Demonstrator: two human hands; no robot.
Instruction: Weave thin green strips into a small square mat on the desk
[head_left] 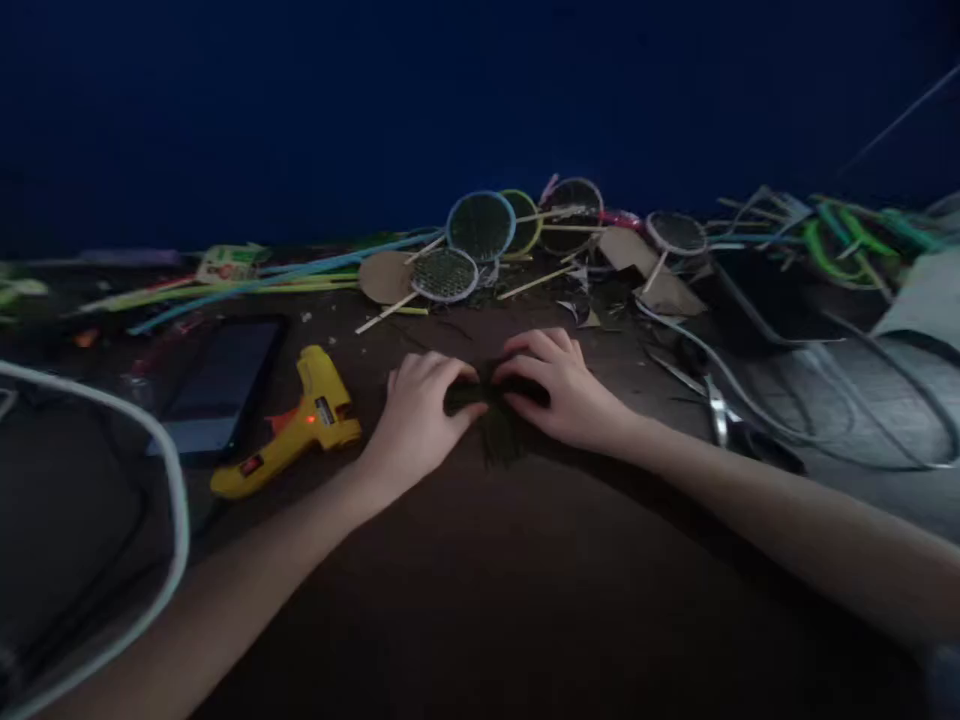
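My left hand (426, 408) and my right hand (556, 388) meet over the middle of the dark table. Between their fingertips is a dark green piece (500, 436) with a frayed lower edge, like a scrap of mesh or fringe; its kind is too dim to tell. Both hands pinch it, thumbs below and fingers curled over the top. Left of my left hand lies a yellow hot glue gun (311, 425) with a small red light lit. Beyond the hands are small round rackets with mesh faces and stick handles, among them a white-rimmed racket (444, 274) and a blue-rimmed racket (481, 226).
A smartphone (223, 385) lies behind the glue gun. Scissors (718, 408) rest at the right among cables. A thick white cable (178, 490) loops across the left front. Coloured sticks (300, 285), cardboard pieces (386, 277) and a dark tablet-like slab (780, 295) line the back beneath a blue wall.
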